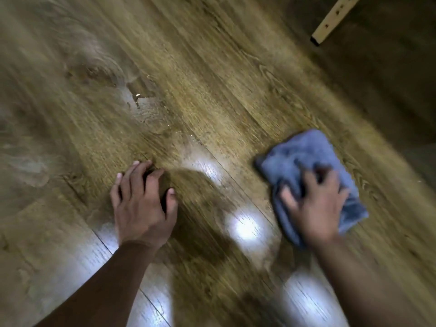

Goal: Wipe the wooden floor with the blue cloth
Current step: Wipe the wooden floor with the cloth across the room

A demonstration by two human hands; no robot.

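Brown wood-grain plank floor [236, 74] fills the head view, its boards running diagonally, much of it smeared by motion blur. A crumpled blue cloth [304, 156] lies flat on the floor at the right side of the view. The right hand [316, 208] rests on the near half of the cloth, palm down with fingers spread across the fabric; it presses on the cloth rather than closing around it. The left hand [141, 201] is well apart from the cloth, on bare floor at centre-left, fingers splayed and fingertips touching the boards, holding nothing. A wet patch with small glinting droplets [144, 100] sits on the boards beyond the left hand. Bright light reflections [245, 226] show on the floor between the two forearms. A pale wooden furniture leg with small dark holes [335, 17] stands at the upper right, apart from the cloth.
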